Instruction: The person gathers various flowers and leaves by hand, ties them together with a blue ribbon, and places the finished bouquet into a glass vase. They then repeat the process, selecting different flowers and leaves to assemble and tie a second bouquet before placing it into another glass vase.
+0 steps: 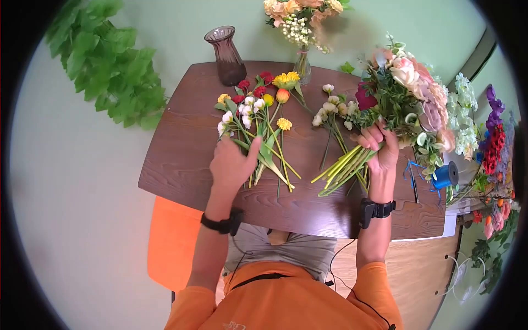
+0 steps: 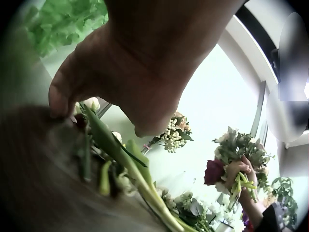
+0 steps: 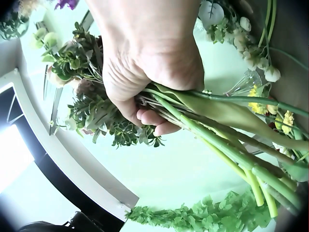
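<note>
My right hand grips a bouquet of pink, cream and mauve flowers with green leaves by its stems. In the right wrist view the fingers curl round the bundled stems, whose cut ends point away from the blooms. My left hand reaches over a loose pile of flowers, thumb and fingers apart around a green-leaved stem. White blossoms lie just beyond its fingertips, with red flowers, an orange tulip and yellow blooms further back.
A purple glass vase stands at the table's back left, and a clear vase with peach flowers at the back. White flowers lie beside the bouquet. A blue ribbon spool is at the right, near more flowers.
</note>
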The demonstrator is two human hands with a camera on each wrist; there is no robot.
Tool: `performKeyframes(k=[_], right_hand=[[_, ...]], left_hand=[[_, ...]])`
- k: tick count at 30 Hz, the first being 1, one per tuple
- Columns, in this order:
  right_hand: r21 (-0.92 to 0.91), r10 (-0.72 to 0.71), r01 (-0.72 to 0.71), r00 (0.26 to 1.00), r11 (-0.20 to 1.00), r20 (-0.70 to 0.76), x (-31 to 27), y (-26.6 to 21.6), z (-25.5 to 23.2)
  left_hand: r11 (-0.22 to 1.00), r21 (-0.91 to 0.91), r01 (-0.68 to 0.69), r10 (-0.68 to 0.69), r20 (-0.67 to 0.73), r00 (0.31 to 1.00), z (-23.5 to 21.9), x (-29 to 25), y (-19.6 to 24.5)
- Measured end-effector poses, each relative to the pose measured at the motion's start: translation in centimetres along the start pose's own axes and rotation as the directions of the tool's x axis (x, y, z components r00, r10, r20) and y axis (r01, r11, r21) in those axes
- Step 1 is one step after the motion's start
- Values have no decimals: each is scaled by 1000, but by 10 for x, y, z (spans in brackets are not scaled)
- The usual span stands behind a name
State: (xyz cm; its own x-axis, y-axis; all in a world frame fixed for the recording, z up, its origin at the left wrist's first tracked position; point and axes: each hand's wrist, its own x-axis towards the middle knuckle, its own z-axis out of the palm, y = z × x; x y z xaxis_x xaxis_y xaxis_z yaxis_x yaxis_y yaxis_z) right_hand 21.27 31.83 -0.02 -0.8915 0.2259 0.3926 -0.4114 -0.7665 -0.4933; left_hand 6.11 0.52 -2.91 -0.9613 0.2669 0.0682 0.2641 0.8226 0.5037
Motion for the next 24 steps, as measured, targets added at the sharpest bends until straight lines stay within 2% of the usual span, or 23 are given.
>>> performKeyframes(k=[2, 3, 5, 8, 9, 13, 17, 20, 22, 24], right_hand=[[24, 19, -16, 996, 1000, -91, -2, 3, -6], [23, 13, -11, 995, 1000, -100, -2, 5, -9], [14, 8, -6, 991, 1000, -136, -3, 9, -16], [28, 20, -15, 985, 999, -172, -4, 12, -17], [25, 27, -23, 986, 999, -166, -4, 12, -17], [14, 79, -78, 984, 997, -161, -5, 14, -17], [-18, 137, -147, 954, 989, -268, -3, 23, -14], [-67, 212, -244, 926, 967, -312, -1, 39, -13], [-98, 283, -352, 864, 931, -416, -2, 51, -1], [-201, 300, -417, 848, 886, -438, -2, 64, 8]], left_hand=[[999, 51, -10, 12, -36, 999, 12, -1, 34], [999, 50, -3, 5, -36, 999, 21, -3, 41], [984, 162, -68, 76, -43, 996, 43, -1, 47], [968, 209, -136, 139, -2, 990, 60, 0, 46], [982, 93, -163, 165, -21, 986, 58, 0, 46], [956, 114, -269, 279, -79, 957, 71, 24, 3], [954, 79, -288, 293, -60, 954, 60, 36, -17], [956, 139, -257, 266, -45, 963, 28, 16, 8], [930, 147, -338, 365, -248, 897, 8, -5, 21], [885, -160, -437, 377, -306, 874, -5, -28, 24]])
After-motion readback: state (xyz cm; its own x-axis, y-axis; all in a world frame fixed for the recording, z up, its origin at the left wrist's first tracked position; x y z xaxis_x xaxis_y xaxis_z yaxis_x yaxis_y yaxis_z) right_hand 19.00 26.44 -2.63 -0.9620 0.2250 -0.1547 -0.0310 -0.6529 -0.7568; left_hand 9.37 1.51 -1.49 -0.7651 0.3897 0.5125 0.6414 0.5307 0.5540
